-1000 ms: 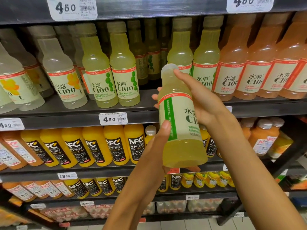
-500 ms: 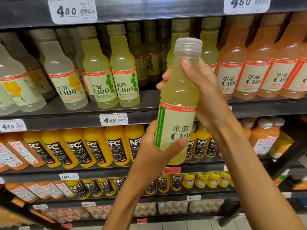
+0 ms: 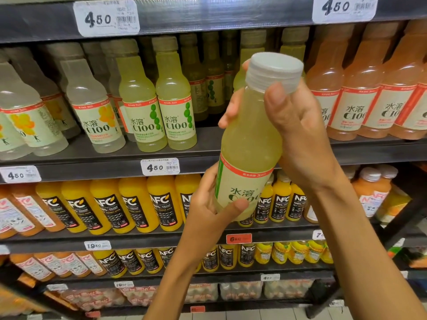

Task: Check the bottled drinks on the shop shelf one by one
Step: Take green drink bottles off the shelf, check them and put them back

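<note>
A pale yellow-green C100 bottle [image 3: 250, 139] with a white cap is held in front of the shelf, tilted with the cap toward me. My right hand [image 3: 298, 132] wraps its neck and shoulder just under the cap. My left hand [image 3: 212, 211] grips its base, thumb across the label. Two matching green-label C100 bottles [image 3: 159, 107] stand on the upper shelf to the left.
Clear C100 bottles [image 3: 92, 112] stand at far left and orange C100 bottles [image 3: 360, 93] at right. The shelf [image 3: 92, 158] below carries NFC orange juice bottles [image 3: 134, 204]. Lower shelves hold smaller bottles. Price tags [image 3: 159, 167] line the shelf edges.
The bottle has been raised and tipped so its cap points toward me. My right hand slid up to the neck; my left hand stayed at the base.
</note>
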